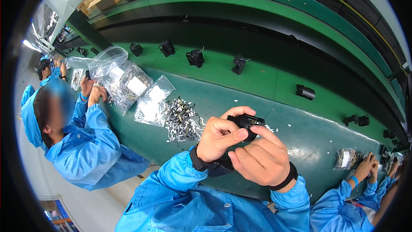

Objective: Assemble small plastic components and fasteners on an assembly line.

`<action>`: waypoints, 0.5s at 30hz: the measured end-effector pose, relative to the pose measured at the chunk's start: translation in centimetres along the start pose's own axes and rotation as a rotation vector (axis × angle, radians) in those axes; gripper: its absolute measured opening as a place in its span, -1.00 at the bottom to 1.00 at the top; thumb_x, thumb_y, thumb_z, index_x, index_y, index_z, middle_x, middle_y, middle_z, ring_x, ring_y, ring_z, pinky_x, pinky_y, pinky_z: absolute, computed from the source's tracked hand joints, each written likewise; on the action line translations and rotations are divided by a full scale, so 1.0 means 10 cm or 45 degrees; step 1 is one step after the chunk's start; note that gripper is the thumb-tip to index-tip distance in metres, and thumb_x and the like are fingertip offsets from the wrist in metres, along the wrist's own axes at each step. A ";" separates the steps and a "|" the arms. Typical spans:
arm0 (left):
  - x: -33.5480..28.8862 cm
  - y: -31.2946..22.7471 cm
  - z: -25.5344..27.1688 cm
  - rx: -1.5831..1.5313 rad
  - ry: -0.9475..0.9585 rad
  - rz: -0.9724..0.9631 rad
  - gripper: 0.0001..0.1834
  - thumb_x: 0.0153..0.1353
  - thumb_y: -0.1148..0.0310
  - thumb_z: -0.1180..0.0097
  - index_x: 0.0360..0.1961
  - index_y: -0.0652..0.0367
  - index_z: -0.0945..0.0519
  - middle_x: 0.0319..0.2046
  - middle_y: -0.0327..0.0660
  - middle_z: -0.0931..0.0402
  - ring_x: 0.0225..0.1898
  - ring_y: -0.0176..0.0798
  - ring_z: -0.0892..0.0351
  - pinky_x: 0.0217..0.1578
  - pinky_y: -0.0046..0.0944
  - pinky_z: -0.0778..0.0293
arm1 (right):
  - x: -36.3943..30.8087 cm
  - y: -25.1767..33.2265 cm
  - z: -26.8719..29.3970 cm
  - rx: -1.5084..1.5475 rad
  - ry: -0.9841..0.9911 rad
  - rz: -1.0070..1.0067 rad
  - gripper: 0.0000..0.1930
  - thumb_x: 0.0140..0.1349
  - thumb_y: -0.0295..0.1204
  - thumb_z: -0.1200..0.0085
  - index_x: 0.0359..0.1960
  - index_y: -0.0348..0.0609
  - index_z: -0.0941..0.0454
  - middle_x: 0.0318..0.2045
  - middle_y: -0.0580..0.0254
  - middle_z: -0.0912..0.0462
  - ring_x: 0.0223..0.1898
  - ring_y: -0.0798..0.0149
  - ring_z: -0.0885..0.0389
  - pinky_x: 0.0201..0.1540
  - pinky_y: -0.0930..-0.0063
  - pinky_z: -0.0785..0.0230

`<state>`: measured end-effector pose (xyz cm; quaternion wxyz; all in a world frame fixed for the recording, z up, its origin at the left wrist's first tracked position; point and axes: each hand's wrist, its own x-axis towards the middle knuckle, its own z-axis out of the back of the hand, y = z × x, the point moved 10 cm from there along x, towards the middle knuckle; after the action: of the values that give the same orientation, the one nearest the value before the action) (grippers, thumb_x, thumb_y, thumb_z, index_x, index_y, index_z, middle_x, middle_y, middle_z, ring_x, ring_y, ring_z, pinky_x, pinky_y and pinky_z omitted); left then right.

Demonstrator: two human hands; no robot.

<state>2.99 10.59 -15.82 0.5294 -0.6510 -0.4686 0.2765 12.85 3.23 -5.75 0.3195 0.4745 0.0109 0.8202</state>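
My left hand point(219, 137) is closed around a small black plastic housing point(244, 121), thumb on the near side and fingers behind it. A thin wire sticks up from the housing's right end. My right hand point(265, 157) has its index fingertip pressed against the right side of the housing, while its other fingers curl inward. Whether those curled fingers hold anything is hidden. Left of my hands, a heap of small black-and-white wired parts point(182, 120) lies on the green table point(206, 92). Small white pieces point(269, 128) are scattered just beyond the housing.
Clear plastic bags of parts point(124, 81) lie to the left, beside a co-worker in blue point(81, 141). Along the green strip beyond the table stand several black housings point(195, 57). At right, another co-worker's hands point(367, 165) are near a bag of parts point(346, 159).
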 end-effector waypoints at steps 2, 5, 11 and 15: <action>0.00 0.00 0.00 -0.029 -0.016 0.004 -0.61 0.37 0.28 -0.31 -0.57 0.30 -0.64 0.23 0.20 -0.46 0.11 -0.13 -0.53 0.17 -0.11 -0.40 | 0.01 0.03 0.00 0.053 -0.009 0.011 -0.89 0.12 -0.51 -0.34 -0.46 -0.17 -0.61 -0.58 0.33 -0.47 -0.52 0.30 -0.51 0.07 0.15 -0.65; 0.02 0.04 0.01 -0.084 -0.036 0.041 -0.60 0.38 0.29 -0.30 -0.58 0.31 -0.64 0.23 0.21 -0.46 0.09 -0.16 -0.54 0.13 -0.16 -0.42 | 0.00 0.00 -0.02 0.042 0.016 0.009 -0.87 0.12 -0.51 -0.34 -0.48 -0.18 -0.60 -0.58 0.33 -0.47 -0.52 0.30 -0.52 0.09 0.13 -0.65; 0.05 0.08 0.03 0.046 -0.111 0.056 -0.62 0.40 0.31 -0.29 -0.54 0.36 -0.66 0.25 0.13 -0.48 0.09 -0.25 -0.54 0.09 -0.21 -0.47 | 0.01 -0.08 -0.17 -0.028 0.183 -0.042 -0.89 0.09 -0.53 -0.35 -0.48 -0.15 -0.63 -0.56 0.30 -0.54 -0.50 0.27 -0.58 0.12 0.04 -0.63; 0.10 0.18 0.06 0.148 -0.179 0.021 -0.77 0.45 0.38 -0.21 -0.17 0.38 -0.73 0.32 0.02 -0.45 0.16 -0.26 -0.53 0.13 -0.25 -0.51 | -0.03 -0.47 0.07 0.260 -0.045 -0.273 -0.89 0.05 -0.51 -0.42 -0.49 -0.16 -0.69 -0.55 0.23 -0.64 -0.49 0.20 -0.64 0.10 0.05 -0.61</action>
<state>3.43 11.75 -17.58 0.5297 -0.6020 -0.4823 0.3527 15.92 6.57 -7.07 0.3555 0.5148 0.1394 0.7676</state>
